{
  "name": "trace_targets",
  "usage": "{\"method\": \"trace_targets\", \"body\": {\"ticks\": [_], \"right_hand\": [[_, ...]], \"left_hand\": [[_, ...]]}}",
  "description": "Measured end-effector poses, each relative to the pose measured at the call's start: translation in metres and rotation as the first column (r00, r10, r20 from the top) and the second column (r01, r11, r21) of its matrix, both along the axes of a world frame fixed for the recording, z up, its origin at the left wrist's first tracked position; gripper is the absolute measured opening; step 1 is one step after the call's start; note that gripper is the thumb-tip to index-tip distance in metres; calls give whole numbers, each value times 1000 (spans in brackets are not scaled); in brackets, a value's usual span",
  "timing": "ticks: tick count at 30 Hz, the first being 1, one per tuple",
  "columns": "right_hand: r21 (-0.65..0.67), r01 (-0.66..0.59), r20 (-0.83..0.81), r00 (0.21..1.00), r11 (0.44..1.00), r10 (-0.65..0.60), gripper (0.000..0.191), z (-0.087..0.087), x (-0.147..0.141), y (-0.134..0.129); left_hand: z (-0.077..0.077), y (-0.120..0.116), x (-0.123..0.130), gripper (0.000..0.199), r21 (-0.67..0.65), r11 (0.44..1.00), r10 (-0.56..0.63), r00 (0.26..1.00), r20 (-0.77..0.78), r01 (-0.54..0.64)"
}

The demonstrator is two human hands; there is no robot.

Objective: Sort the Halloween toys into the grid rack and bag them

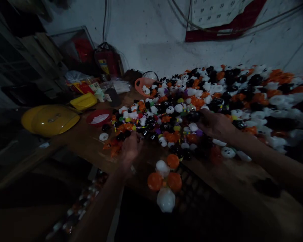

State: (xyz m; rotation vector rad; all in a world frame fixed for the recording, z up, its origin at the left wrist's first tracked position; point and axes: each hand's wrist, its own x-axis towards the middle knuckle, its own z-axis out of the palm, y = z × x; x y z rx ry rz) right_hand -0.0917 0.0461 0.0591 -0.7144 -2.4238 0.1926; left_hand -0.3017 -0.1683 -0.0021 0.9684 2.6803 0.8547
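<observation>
A wide heap of small orange, black and white plastic pieces covers the table, some with printed faces. My left hand is at the front left of the heap, fingers curled beside black and orange pieces; what they hold, if anything, is too dark to tell. Farther right, my right hand is closed around a black piece above the heap. Between my forearms, near the table's front edge, is a cluster of orange and white round pieces.
Left on the table are a yellow helmet-like object, a yellow container and a red bowl with white contents. An orange basket and a red fire extinguisher stand behind. A calendar hangs on the wall.
</observation>
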Motion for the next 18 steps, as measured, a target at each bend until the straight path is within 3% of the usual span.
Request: {"method": "trace_targets", "body": {"ticks": [4,8,12,15,18], "right_hand": [[-61,5,54,999,998,-1,19,-33,60,-26],[-206,-69,25,997,976,76,16,-61,109,-74],[-420,-96,-67,995,902,74,13,-69,114,-114],[-512,-85,-108,994,855,35,14,-77,107,-125],[-524,-75,-85,996,849,36,12,-88,106,-127]], "left_hand": [[2,-29,-5,26,226,971,17,966,256,-77],[17,-57,4,39,380,913,-67,861,504,-152],[43,-59,30,36,466,877,-216,773,597,-115],[59,-47,56,25,490,871,-350,720,600,16],[71,-35,76,18,501,845,-448,762,467,189]]}}
